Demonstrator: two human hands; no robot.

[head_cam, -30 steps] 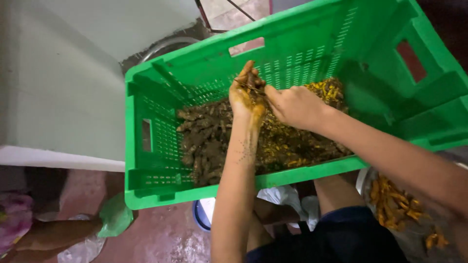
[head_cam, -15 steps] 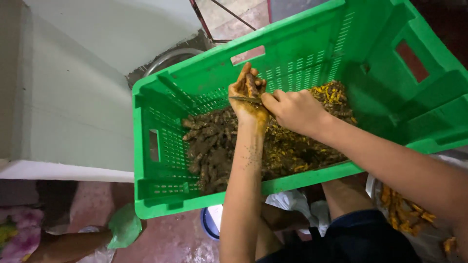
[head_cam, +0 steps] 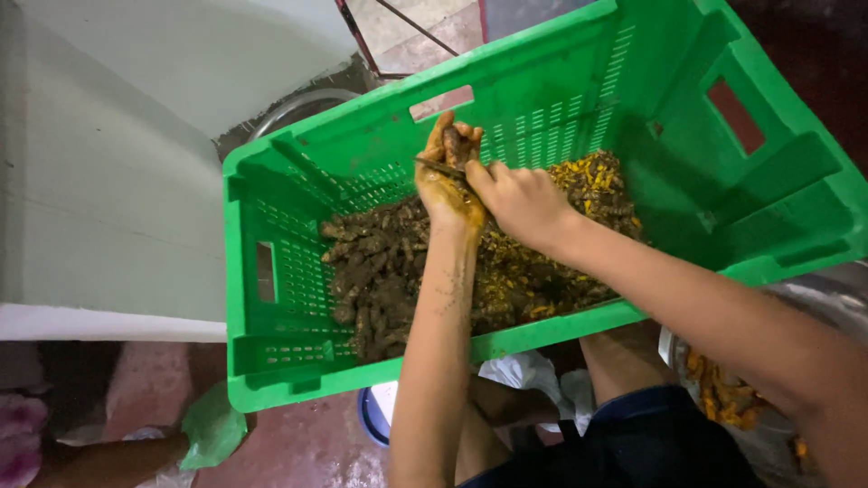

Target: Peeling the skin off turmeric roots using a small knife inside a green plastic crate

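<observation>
left hand [head_cam: 448, 185], stained yellow, closed around a brown root piece [head_cam: 457, 145], held upright above the green crate [head_cam: 271, 271]. right hand [head_cam: 520, 203] pressed just beside it, fingers [head_cam: 479, 176] curled shut on a thin blade [head_cam: 438, 167] laid across the root. below, a heap of muddy roots [head_cam: 380, 271] on the left side of the crate, yellow peeled bits [head_cam: 588, 185] toward the right.

likely trouble: blade edge very near the left thumb, so a slip on the wet, stained skin probably means a nick. grip on the root looks slick; a twist could drop it back into the muddy heap rather than among the peeled bits. crate tilted over the knees, near rim low, so a shift of the legs might spill roots onto the red floor [head_cam: 298, 443]. dim light and brown-on-brown make the blade's exact edge hard to judge.
</observation>
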